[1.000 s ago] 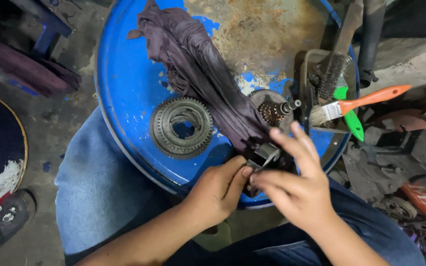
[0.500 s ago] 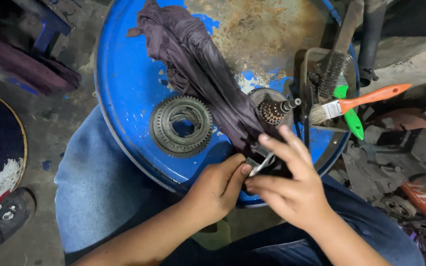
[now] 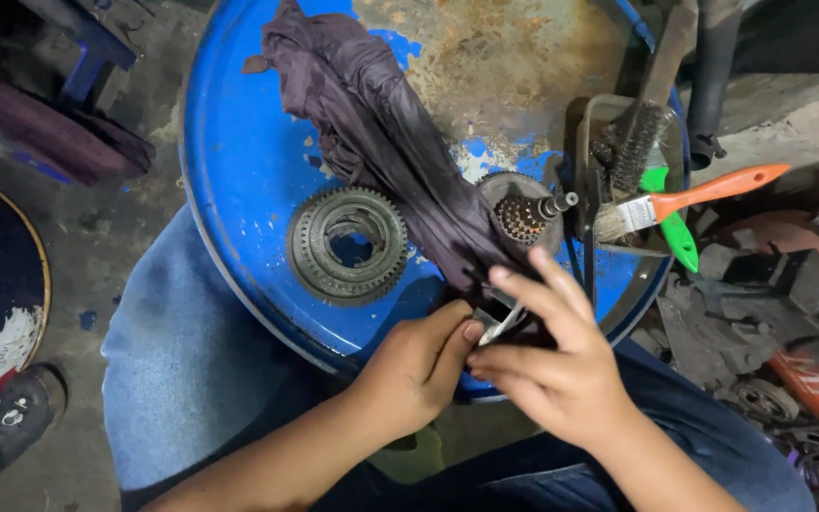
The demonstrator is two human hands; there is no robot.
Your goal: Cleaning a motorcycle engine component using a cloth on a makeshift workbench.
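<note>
1. Left hand (image 3: 414, 365) and right hand (image 3: 547, 374) met at the near rim of the blue drum lid (image 3: 239, 171) – both pinched a small metal part (image 3: 502, 322), steadying it between fingertips.
2. Dark rag (image 3: 400, 161) lay draped beside the ring gear (image 3: 348, 245) – within reach.

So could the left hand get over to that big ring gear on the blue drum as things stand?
Probably yes. The ring gear lies bare on the drum lid, just up and left of the left hand, with nothing between them, though that hand is holding a small metal part.
</note>
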